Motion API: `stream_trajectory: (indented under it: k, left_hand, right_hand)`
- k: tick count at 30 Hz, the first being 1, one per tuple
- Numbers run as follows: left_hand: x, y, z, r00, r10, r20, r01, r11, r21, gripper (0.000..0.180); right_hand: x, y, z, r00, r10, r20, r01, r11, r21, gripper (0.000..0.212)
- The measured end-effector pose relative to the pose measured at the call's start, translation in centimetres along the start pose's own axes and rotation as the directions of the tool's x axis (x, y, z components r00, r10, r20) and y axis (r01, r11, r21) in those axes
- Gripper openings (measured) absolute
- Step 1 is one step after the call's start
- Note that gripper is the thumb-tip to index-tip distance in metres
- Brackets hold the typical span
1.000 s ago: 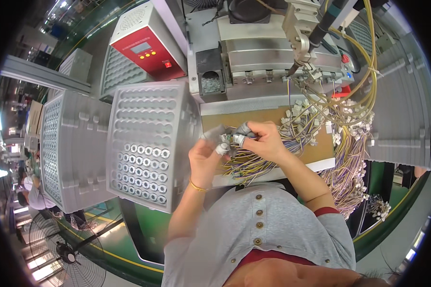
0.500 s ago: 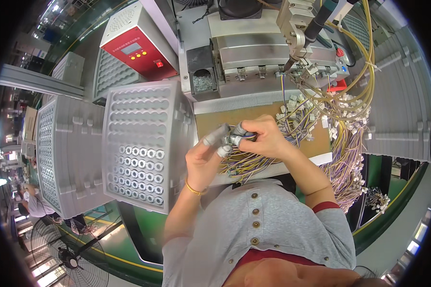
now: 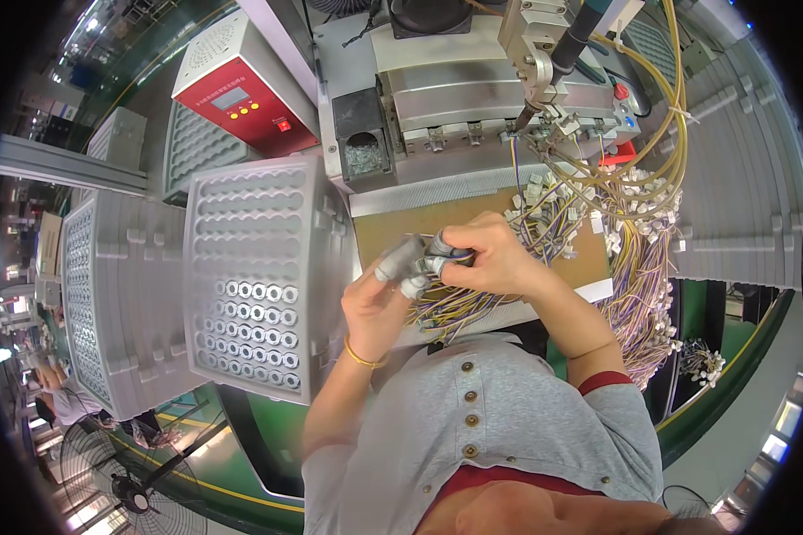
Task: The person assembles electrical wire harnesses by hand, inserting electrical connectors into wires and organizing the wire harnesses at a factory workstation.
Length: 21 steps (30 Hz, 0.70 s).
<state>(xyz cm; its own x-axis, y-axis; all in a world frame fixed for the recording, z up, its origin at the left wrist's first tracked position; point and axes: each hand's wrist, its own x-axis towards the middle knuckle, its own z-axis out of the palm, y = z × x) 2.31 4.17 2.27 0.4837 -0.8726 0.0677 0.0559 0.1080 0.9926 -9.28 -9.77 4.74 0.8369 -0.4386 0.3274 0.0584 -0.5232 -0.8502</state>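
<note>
My left hand (image 3: 379, 290) and my right hand (image 3: 486, 257) meet over the brown work board (image 3: 393, 227), grey covers on the fingertips. Between the right thumb and forefinger runs a short dark wire bundle (image 3: 460, 258), pinched tight. The left fingers close around its end, where a small part is mostly hidden, so I cannot make out what they grip. Below the hands lie loose yellow and purple wires (image 3: 459, 308). More wires with white connectors (image 3: 544, 214) are heaped beyond my right wrist.
At left stands a white tray (image 3: 317, 205) with rows of metal rings (image 3: 259, 314) in its nearer half. A red-fronted control box (image 3: 259, 111) is behind it. Ahead is a metal fixture (image 3: 459, 98) with a soldering tool (image 3: 562, 53) above. Wire bundles (image 3: 638, 276) hang at right.
The whole view has shifted slightly, with the bench things now a little further left. My hands stay together at the wire bundle, with only small finger movements.
</note>
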Motion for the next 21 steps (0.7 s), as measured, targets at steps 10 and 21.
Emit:
stream_trajectory:
  k: [10,21]
  left_hand:
    - [0.7,-1.9,-0.4,0.991,-0.134,-0.008,0.129,0.962,-0.241,0.020]
    - [1.0,-1.8,0.1,0.993,0.119,-0.005,-0.119,0.992,0.032,0.027]
  right_hand:
    - [-0.6,0.8,1.0,0.967,0.217,0.129,-0.240,0.950,0.198,0.009]
    - [-0.9,0.5,1.2,0.971,0.232,0.054,-0.238,0.954,0.180,0.010]
